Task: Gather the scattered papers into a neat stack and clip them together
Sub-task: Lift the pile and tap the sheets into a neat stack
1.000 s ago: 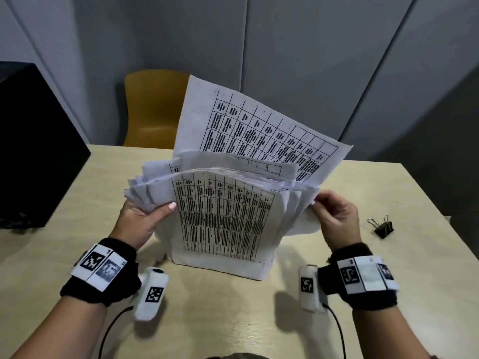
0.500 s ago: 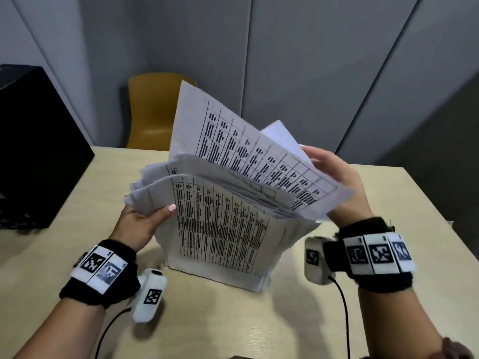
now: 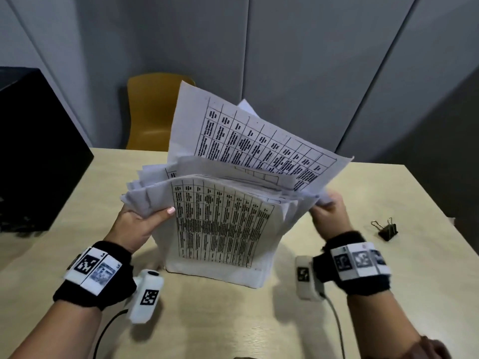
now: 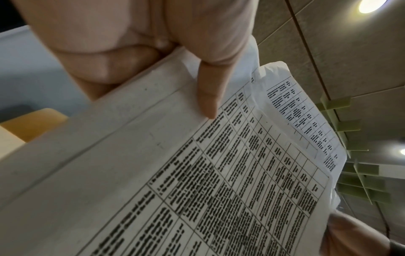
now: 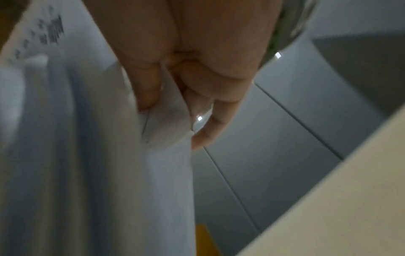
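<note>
both hands (image 3: pixel 137 224) grip upright papers (image 3: pixel 223 224) on table (image 3: pixel 233 320).

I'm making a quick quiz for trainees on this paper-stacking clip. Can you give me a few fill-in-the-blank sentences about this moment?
1. The stack of papers stands on its lower edge on the ____.
2. The binder clip lies on the table beside the person's ____ hand.
3. The left hand grips the stack with its ____ across the printed front sheet.
4. Behind the table stands a ____ chair.

Missing words: table; right; thumb; yellow
</note>
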A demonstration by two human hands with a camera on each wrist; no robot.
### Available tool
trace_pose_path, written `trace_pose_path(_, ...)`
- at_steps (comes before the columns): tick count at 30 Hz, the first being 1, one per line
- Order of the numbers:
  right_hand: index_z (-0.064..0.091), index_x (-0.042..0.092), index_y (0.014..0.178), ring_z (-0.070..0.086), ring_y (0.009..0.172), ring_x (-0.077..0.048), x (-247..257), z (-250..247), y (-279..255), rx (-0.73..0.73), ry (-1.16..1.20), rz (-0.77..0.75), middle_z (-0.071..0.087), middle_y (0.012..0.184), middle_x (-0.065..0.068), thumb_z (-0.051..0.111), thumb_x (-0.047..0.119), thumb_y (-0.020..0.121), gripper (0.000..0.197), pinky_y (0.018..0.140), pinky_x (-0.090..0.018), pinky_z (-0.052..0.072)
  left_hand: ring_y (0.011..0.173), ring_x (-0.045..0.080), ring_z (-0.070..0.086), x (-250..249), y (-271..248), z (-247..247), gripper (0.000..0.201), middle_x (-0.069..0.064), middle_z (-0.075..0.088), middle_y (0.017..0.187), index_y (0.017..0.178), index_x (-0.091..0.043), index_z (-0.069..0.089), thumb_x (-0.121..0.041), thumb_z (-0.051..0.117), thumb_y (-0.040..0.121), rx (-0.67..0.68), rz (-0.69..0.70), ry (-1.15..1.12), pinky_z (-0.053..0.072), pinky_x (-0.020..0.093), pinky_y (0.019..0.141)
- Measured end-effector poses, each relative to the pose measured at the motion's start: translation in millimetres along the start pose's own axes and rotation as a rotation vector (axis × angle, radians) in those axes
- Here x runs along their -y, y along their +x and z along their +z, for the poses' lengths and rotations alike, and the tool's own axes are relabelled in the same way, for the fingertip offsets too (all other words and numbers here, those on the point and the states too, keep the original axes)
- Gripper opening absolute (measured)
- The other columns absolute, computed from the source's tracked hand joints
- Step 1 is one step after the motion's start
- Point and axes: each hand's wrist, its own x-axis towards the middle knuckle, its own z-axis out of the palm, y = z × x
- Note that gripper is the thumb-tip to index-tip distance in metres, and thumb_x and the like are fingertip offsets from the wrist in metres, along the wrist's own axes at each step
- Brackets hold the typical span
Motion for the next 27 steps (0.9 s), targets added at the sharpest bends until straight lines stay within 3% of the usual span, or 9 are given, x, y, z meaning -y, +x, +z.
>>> trace_pose_path(4,0.072,0.045,0.084,0.06,0.082,0.016,41,-26,27,0.153,-0.111,-0.031,0.065,0.083,0.039,0.059,0.014,0.082,0.034,0.076,-0.009,0.048,0.068,-0.011,0.064,-5,-1,11,0.025,-0.026,0.07,0.065,0.083,-0.021,0.063,0.001,0.072,0.074,0.008,0.017,0.025,0.049,0.004,0.061)
trace_pose_path(6,0.075,0.019,0.089,0.057,0.085,0.022,47,-21,37,0.186,-0.115,0.004,0.068,0.083,0.033,0.052,-0.007,0.078,0.036,0.078,-0.003,0.044,0.071,-0.009,0.065,-6,-1,15,0.028,-0.027,0.07,0.066,0.084,-0.021,0.063,0.006,0.067,0.076,0.011,0.025,0.034,0.049,0.004,0.062)
trace_pose_path(8,0.066,-0.008,0.083,0.052,0.072,0.029,47,-9,41,0.215,-0.066,0.026,0.069,0.079,0.006,0.049,-0.015,0.077,0.019,0.068,0.005,0.039,0.074,-0.007,0.066,-8,-2,18,0.03,-0.025,0.071,0.07,0.087,-0.019,0.064,0.008,0.067,0.074,0.038,0.038,0.031,0.05,0.006,0.065)
trace_pose_path(10,0.059,0.009,0.068,0.051,0.054,0.024,47,5,42,0.232,-0.012,0.148,0.061,0.082,-0.012,0.05,-0.017,0.083,0.031,0.057,0.003,0.039,0.073,-0.009,0.066,-7,0,18,0.027,-0.022,0.072,0.07,0.086,-0.017,0.066,0.005,0.072,0.072,0.059,0.051,-0.018,0.051,0.007,0.068)
trace_pose_path(12,0.065,0.012,0.073,0.059,0.063,0.012,45,14,41,0.28,0.06,0.154,0.065,0.085,-0.006,0.055,-0.015,0.081,0.03,0.064,-0.003,0.044,0.071,-0.008,0.065,-7,0,20,0.02,-0.02,0.072,0.07,0.08,-0.02,0.07,-0.012,0.081,0.065,0.057,0.069,-0.039,0.052,0.009,0.068)
trace_pose_path(19,0.064,0.022,0.093,0.067,0.073,0.0,-6,-4,16,0.07,0.419,0.393,0.073,0.076,0.013,0.059,0.029,0.085,0.012,0.072,-0.024,0.051,0.075,-0.012,0.064,-4,-4,12,0.052,-0.026,0.07,0.072,0.07,-0.042,0.074,0.007,0.059,0.081,-0.038,0.116,0.026,0.049,0.006,0.068)
trace_pose_path(22,0.048,0.031,0.117,0.062,0.098,-0.001,-22,1,-6,0.244,0.496,0.473,0.07,0.102,0.019,0.067,0.081,0.034,0.098,0.083,-0.022,0.045,0.076,0.005,0.062,-1,-6,10,0.027,-0.006,0.067,0.077,0.077,-0.024,0.066,0.001,0.061,0.083,-0.087,0.052,0.031,0.05,0.02,0.067)
trace_pose_path(25,0.04,0.021,0.13,0.057,0.114,-0.009,-27,18,-12,0.31,0.359,0.389,0.061,0.124,0.004,0.085,0.059,0.036,0.111,0.09,-0.025,0.048,0.076,0.008,0.057,-2,-7,11,0.017,0.002,0.06,0.081,0.08,-0.018,0.059,-0.001,0.061,0.083,-0.078,0.044,0.032,0.049,0.019,0.065)
trace_pose_path(27,0.039,0.007,0.133,0.056,0.118,-0.023,-20,27,-8,0.242,0.276,0.387,0.057,0.128,-0.012,0.091,0.044,0.039,0.114,0.1,-0.042,0.046,0.076,0.01,0.06,-3,-7,10,0.017,0.004,0.061,0.081,0.08,-0.016,0.06,0.0,0.062,0.083,-0.048,0.048,0.067,0.051,0.015,0.065)
